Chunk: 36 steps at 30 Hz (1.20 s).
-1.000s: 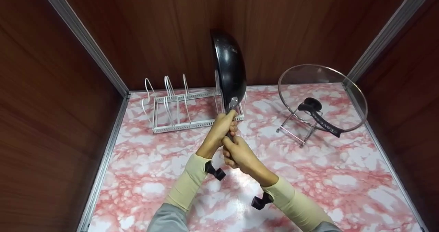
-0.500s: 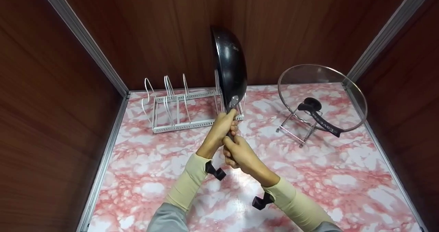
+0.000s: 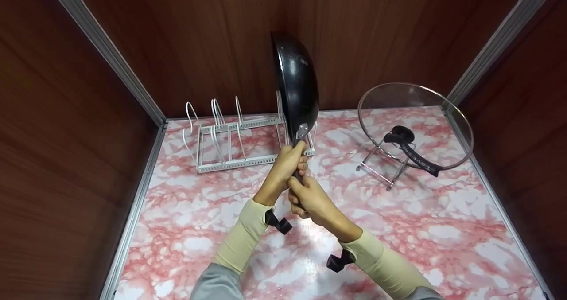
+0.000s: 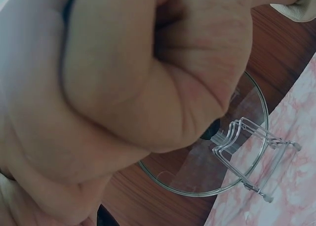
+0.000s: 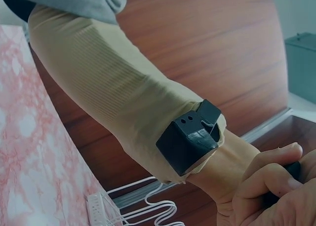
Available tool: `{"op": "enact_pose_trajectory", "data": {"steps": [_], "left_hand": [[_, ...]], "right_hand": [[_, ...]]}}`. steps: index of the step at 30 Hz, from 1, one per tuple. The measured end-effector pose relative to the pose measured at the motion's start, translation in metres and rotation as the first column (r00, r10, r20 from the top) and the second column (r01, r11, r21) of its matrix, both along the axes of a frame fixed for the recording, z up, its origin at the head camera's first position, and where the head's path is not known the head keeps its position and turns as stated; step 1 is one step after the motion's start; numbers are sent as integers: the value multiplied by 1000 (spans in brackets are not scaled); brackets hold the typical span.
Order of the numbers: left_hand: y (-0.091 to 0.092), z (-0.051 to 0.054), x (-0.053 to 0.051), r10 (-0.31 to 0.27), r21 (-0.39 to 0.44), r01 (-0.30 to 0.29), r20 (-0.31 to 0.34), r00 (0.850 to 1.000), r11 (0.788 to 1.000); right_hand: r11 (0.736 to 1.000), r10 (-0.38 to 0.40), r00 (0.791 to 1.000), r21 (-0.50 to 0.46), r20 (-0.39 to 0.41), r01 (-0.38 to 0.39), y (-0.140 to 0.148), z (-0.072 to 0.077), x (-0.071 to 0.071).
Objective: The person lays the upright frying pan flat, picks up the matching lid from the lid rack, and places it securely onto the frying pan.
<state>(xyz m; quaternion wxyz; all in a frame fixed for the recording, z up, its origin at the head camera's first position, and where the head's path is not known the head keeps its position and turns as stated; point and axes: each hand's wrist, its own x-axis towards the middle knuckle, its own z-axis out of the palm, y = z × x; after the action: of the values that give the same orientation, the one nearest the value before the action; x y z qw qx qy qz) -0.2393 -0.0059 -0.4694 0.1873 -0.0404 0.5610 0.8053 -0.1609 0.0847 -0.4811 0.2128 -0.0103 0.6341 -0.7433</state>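
Observation:
A black wok (image 3: 299, 80) stands on edge at the right end of a white wire rack (image 3: 239, 162), its hollow side turned left. My left hand (image 3: 288, 162) grips its dark handle close to the metal bracket. Just below, my right hand (image 3: 308, 198) holds the lower part of the same handle. Most of the handle is hidden by the fingers. In the left wrist view, curled fingers (image 4: 123, 87) fill much of the frame. The right wrist view shows both hands wrapped round a dark handle (image 5: 292, 170).
A glass lid (image 3: 416, 125) with a black knob and handle leans on a small chrome stand (image 3: 376, 171) at the right. Brown wood-look panels (image 3: 212, 34) enclose the back and sides. White wire dividers (image 3: 216, 127) rise from the rack's left part.
Between one second and half a second ago the wok's top edge rose slightly. Since then it has hardly moved, and both hands keep their grip on the handle.

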Motion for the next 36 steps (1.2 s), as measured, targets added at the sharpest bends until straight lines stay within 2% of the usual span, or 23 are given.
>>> {"op": "enact_pose_trajectory", "data": {"steps": [26,36], "left_hand": [[3,7,5,-5,-11,5,-29,1000,1000],[4,12,6,-12,-4,12,-39,999,1000]], "right_hand": [[1000,9,1000,2,-29,-9,4,5,4],[999,14,999,-31,-36,-15,5,10,6]]}}
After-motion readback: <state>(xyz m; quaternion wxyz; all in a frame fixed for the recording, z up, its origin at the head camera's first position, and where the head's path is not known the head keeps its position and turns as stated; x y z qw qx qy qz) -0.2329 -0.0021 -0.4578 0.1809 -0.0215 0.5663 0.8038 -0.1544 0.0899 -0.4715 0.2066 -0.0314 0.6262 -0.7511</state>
